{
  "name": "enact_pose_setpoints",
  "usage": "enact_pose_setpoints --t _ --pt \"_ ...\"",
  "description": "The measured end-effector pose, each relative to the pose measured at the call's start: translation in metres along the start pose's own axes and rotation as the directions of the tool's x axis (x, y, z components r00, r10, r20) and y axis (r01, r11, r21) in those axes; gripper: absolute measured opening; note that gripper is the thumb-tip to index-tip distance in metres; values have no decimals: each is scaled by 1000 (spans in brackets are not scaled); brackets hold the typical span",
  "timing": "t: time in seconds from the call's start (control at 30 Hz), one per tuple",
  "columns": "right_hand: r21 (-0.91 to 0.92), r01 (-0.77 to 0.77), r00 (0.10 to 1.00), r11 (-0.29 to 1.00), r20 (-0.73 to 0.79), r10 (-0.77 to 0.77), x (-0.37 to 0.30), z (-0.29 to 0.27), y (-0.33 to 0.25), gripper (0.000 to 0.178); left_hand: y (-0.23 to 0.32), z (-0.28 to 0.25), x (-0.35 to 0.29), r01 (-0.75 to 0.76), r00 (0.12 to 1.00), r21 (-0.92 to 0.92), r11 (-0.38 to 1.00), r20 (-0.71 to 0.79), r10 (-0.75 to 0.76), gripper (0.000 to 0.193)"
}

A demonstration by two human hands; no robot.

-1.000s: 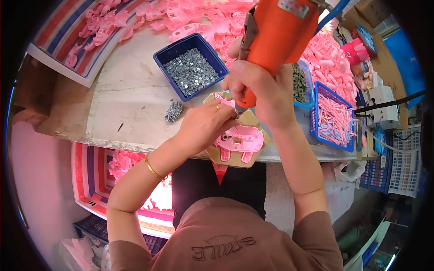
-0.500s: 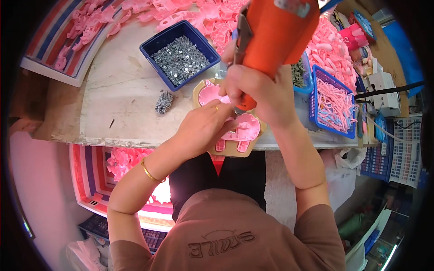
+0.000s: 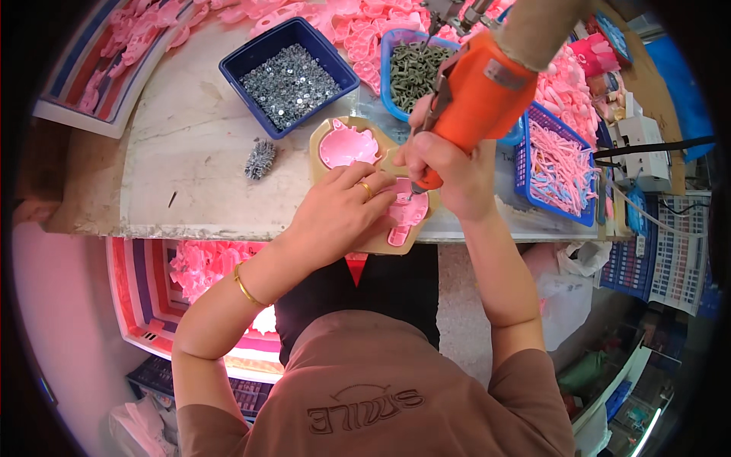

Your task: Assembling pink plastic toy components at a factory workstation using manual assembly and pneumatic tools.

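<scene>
My right hand (image 3: 455,171) is closed round an orange power screwdriver (image 3: 487,91). Its tip points down into a pink plastic shell (image 3: 411,213), which lies in the near part of a tan holding block (image 3: 317,156). Over the left side of that shell lies my left hand (image 3: 335,202), fingers stretched out and resting on it, hiding part of it. A rounded pink shell (image 3: 349,145) sits in the block's far hollow. Whether a screw is under the tip is too small to see.
Left of the block, a spiky clump of screws (image 3: 260,158) lies on the worktable (image 3: 190,183). A dark blue bin (image 3: 228,76) holds small metal pieces; a light blue bin (image 3: 388,57) holds dark greenish pieces. At right stands a blue basket (image 3: 525,186) of pink and blue strips. Pink parts (image 3: 327,27) pile behind.
My left fingers have gone from bunched at the screwdriver's tip to lying flat on the near shell. The screwdriver has tilted and shifted right, uncovering the light blue bin.
</scene>
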State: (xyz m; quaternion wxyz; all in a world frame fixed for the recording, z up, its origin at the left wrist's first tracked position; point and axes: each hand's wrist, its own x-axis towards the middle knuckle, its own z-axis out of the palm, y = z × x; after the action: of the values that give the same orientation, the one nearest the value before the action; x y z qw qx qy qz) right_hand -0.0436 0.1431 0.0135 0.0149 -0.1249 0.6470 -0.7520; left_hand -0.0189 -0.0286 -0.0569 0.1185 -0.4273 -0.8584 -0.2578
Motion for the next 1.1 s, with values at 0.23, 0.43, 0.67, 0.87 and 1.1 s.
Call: enact_pose_setpoints --t 0.23,0.43,0.67,0.87,1.1 --pt "-177 169 985 970 -10 -173 -4 -2 15 11 4 3 -2 38 999 30 999 20 -38 18" --pt "-183 162 979 970 -96 -181 -6 3 21 23 5 4 -2 40 999 35 999 23 -41 18" --pt "-168 351 930 921 176 -322 18 10 -17 32 11 -4 -11 104 994 -74 992 -39 -107 27" --pt "-327 77 906 942 418 72 32 25 -101 64 10 -13 -32 195 978 -49 980 -63 -198 36" --pt "-686 512 695 518 -24 -719 53 22 -138 29 11 -10 -37 170 979 -93 981 -94 -179 42"
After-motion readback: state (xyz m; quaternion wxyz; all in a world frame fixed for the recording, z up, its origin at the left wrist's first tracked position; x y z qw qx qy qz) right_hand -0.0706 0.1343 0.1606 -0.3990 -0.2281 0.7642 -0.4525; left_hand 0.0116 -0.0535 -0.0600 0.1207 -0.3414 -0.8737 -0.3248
